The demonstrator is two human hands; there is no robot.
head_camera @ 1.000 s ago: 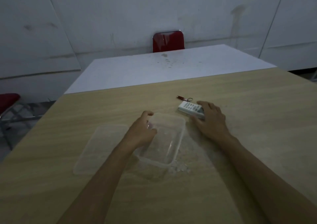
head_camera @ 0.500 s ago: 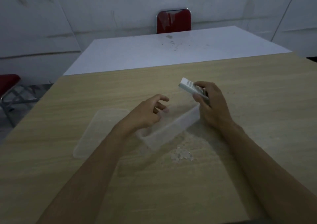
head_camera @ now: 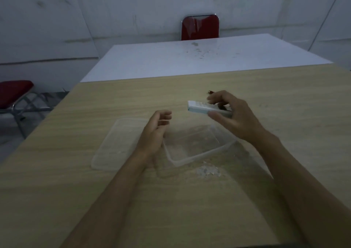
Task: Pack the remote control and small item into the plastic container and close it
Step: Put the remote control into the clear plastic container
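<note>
A white remote control is held in the air by my right hand, above the far side of the clear plastic container. The container lies open and turned at an angle on the wooden table. Its clear lid lies flat to the left of it. My left hand hovers between lid and container, fingers loosely curled, holding nothing. A small dark red item peeks out on the table just behind my right fingers, mostly hidden.
A patch of small clear crumbs lies on the table in front of the container. A white table abuts the far edge, with a red chair behind it. Another red chair stands at the left.
My right hand has lifted the remote off the table and brought it over the container. My left hand let go of the container, which turned on the table.
</note>
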